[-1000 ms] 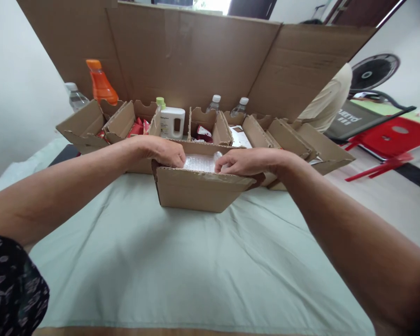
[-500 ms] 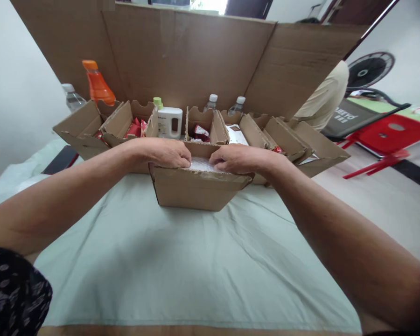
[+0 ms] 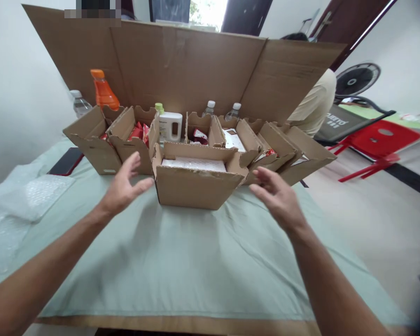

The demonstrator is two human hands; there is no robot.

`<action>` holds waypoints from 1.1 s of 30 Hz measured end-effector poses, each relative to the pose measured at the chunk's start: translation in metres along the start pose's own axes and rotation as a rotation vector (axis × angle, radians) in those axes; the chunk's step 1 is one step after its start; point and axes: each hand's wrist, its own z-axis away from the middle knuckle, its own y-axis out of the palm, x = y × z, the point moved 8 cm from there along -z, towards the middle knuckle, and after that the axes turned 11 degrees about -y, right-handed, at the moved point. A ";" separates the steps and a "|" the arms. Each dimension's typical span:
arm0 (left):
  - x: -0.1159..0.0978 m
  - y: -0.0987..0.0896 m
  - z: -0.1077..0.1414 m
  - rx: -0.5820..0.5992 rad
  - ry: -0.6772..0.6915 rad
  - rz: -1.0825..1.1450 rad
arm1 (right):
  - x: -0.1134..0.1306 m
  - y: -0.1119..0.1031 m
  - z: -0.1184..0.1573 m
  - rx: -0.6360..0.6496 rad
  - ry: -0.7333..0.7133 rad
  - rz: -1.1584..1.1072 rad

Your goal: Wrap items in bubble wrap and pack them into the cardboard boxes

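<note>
1. One open-topped box (image 3: 192,189) stands at the centre of the frame on a pale green cloth (image 3: 182,261); bubble wrap (image 3: 196,164) shows inside, below the rim.
2. The left hand (image 3: 125,187), left of centre, is wide open, fingers up and thumb toward the box's left side; it grips nothing.
3. The right hand (image 3: 280,198), right of centre, is half open, fingers slightly curled toward the box's right end, with nothing in its grasp.
4. Behind the box, other boxes (image 3: 100,154) form a row across the middle of the frame; red packets (image 3: 138,132) sit in one at left.
5. A white jug (image 3: 170,126) and an orange bottle (image 3: 106,95) rise behind the row, upper centre and upper left, before a cardboard panel (image 3: 196,70).
6. At the left edge, a loose wrap sheet (image 3: 47,191) lies near a dark phone (image 3: 66,161).
7. At upper right are a seated person (image 3: 311,105), partly hidden, a fan (image 3: 359,80) and a red chair (image 3: 381,137).
</note>
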 end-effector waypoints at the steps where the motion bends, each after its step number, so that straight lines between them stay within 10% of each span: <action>1: 0.016 0.015 0.000 0.058 -0.033 -0.006 | -0.012 0.018 0.005 0.051 0.025 -0.043; 6: 0.030 0.074 -0.009 0.174 -0.045 0.149 | -0.020 0.092 0.003 0.137 0.082 -0.269; 10: 0.023 0.076 0.008 0.077 -0.060 0.150 | -0.002 0.094 0.017 0.056 0.049 -0.271; 17: 0.054 0.013 0.104 -0.138 -0.185 0.148 | 0.067 0.088 0.073 0.061 -0.096 -0.242; 23: -0.010 -0.037 0.056 -0.279 0.048 0.186 | 0.110 0.100 0.003 0.023 -0.229 -0.423; 27: -0.044 0.006 0.050 -0.131 0.184 0.229 | 0.079 0.062 0.014 -0.092 -0.151 -0.335; 33: 0.009 0.046 0.118 -0.065 -0.067 0.249 | 0.059 0.046 0.082 -0.082 -0.011 -0.150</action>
